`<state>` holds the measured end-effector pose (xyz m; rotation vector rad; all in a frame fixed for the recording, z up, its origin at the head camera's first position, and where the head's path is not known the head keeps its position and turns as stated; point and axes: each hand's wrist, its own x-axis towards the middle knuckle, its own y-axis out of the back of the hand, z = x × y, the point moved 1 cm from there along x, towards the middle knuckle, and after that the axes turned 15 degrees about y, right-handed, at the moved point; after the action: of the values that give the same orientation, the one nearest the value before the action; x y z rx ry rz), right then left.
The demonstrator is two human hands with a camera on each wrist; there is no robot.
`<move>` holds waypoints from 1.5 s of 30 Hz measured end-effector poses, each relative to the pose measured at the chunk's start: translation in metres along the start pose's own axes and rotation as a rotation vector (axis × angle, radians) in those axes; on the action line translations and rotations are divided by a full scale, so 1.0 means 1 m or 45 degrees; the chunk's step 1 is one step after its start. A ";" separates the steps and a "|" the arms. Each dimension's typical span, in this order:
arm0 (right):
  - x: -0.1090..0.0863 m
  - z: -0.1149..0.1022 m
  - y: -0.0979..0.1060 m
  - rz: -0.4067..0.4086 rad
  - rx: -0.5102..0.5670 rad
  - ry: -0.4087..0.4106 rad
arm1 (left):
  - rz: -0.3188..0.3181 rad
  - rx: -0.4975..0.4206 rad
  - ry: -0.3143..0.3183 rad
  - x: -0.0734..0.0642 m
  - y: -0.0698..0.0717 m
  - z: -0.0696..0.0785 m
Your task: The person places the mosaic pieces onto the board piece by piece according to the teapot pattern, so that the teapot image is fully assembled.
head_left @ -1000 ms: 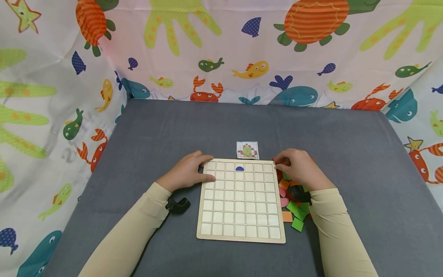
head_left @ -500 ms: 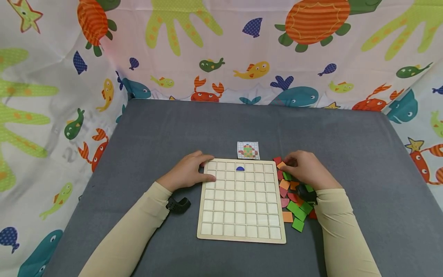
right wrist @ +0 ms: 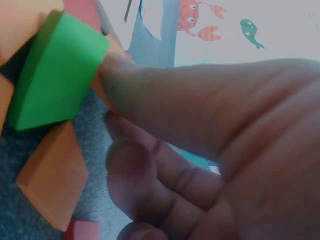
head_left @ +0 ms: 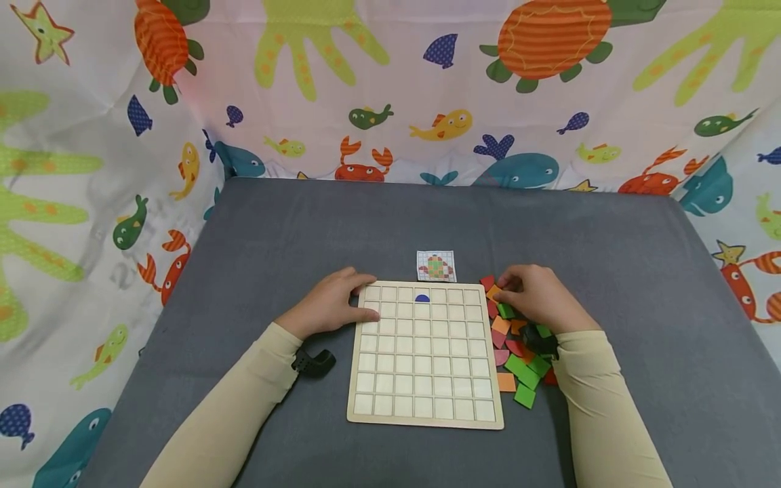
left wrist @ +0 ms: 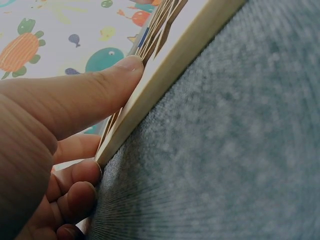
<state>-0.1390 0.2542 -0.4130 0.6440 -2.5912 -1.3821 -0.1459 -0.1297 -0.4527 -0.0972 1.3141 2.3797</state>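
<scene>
A wooden grid board (head_left: 425,423) lies flat, with a blue half-round piece (head_left: 422,298) in a top-row cell. My left hand (head_left: 326,301) grips the board's upper left corner, its thumb on the top face and the fingertips at the edge, as the left wrist view shows. To the right of the board, my right hand (head_left: 539,295) pinches an orange tile (head_left: 493,292) between thumb and fingers. In the right wrist view a green tile (right wrist: 62,70) partly covers that orange one, and the thumb tip hides more of it.
Several loose green, orange and red pieces (head_left: 523,395) lie along the board's right side, some beneath my right hand. A small pattern card (head_left: 436,266) lies just beyond the board's top edge. A cloth printed with sea animals (head_left: 390,81) hangs behind the grey table (head_left: 305,217).
My right hand has shifted slightly right, away from the board's upper right corner, and then stayed in place at the orange tile. The left hand has kept its place on the board.
</scene>
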 end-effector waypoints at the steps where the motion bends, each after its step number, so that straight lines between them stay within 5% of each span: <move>1: 0.000 -0.001 0.000 0.007 0.004 0.002 | -0.001 -0.002 0.001 -0.001 0.000 0.000; 15: 0.004 -0.030 0.001 0.117 0.063 0.108 | 0.002 -0.009 0.015 -0.005 0.007 0.000; 33: 0.035 -0.077 -0.038 -0.049 0.097 0.361 | 0.008 -0.006 0.006 0.000 0.003 0.001; 45: 0.040 -0.080 -0.054 -0.097 0.124 0.377 | 0.019 -0.007 0.016 -0.001 -0.002 0.001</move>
<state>-0.1337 0.1495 -0.4145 0.8953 -2.4300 -1.0880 -0.1443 -0.1286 -0.4537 -0.1045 1.3185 2.3992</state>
